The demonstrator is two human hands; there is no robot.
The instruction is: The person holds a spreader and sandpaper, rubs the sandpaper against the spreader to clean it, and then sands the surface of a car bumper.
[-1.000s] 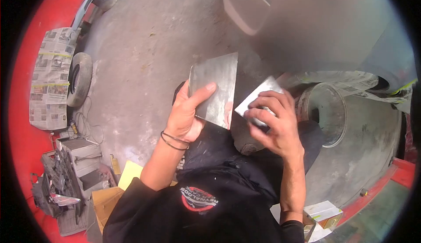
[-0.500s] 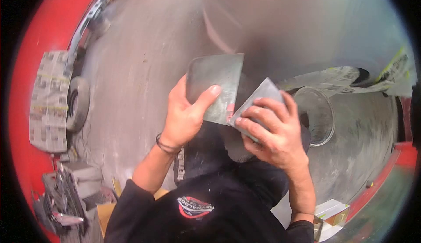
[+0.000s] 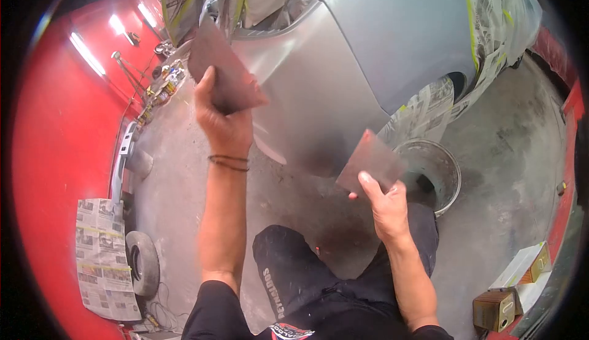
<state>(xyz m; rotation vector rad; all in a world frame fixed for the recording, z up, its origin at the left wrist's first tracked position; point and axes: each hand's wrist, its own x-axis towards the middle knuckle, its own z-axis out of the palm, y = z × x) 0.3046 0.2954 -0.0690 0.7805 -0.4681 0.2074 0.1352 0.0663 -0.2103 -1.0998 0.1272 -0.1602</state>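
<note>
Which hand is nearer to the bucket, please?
Right. The right hand is just left of the bucket in the view; the left hand is much farther left and higher up.

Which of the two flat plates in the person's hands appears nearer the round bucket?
The right plate, in the right hand: its edge appears beside the bucket. The left plate, in the left hand, appears farther away.
</note>
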